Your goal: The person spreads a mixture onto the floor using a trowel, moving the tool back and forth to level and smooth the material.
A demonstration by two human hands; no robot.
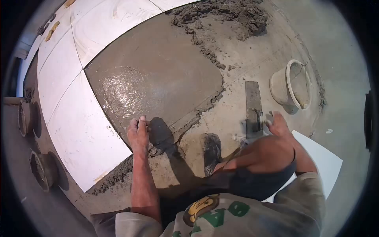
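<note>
My left hand (138, 132) presses down on the near edge of a wet, shiny grey mortar bed (158, 79). Its fingers are curled under and nothing shows in it. My right hand (278, 124) is spread open just right of a flat steel trowel (254, 106), which lies on the bare concrete. Its thumb is close to the trowel's handle, and I cannot tell whether they touch. I am crouched low, with my foot (211, 152) on the floor between the two hands.
Laid white tiles (75, 118) border the mortar bed on the left and at the back. A loose white tile (327, 160) lies under my right arm. A pale bucket (292, 85) stands beyond the trowel. A heap of mortar (233, 15) lies at the back. Dark pans (41, 170) sit far left.
</note>
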